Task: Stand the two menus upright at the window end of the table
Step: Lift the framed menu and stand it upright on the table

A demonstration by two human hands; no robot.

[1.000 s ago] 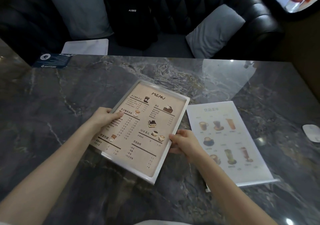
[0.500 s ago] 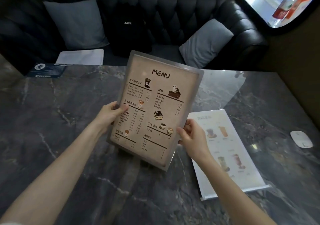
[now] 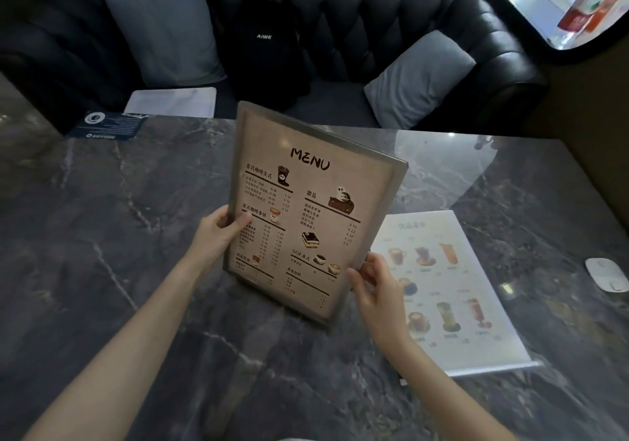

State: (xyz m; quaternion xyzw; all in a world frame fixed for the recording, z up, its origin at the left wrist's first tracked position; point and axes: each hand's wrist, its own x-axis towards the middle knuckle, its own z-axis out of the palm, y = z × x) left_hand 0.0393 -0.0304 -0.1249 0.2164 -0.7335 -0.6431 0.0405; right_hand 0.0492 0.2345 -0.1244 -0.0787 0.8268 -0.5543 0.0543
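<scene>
A brown menu (image 3: 316, 202) in a clear frame, headed MENU, is held nearly upright above the dark marble table (image 3: 102, 236). My left hand (image 3: 218, 233) grips its left edge, thumb on the front. My right hand (image 3: 372, 280) holds its lower right edge. A second menu (image 3: 452, 291), white with drink pictures, lies flat on the table to the right, partly hidden behind my right hand. The window (image 3: 561, 1) shows at the top right.
A white oval object (image 3: 607, 274) sits near the table's right edge. A dark blue card (image 3: 109, 126) lies at the far left edge. Behind the table is a black sofa with two grey cushions (image 3: 163, 35), a black bag (image 3: 265, 56) and a white sheet (image 3: 172, 102).
Both hands lifted the brown menu off the table and tilted it from flat to nearly upright. The white menu stayed where it lay.
</scene>
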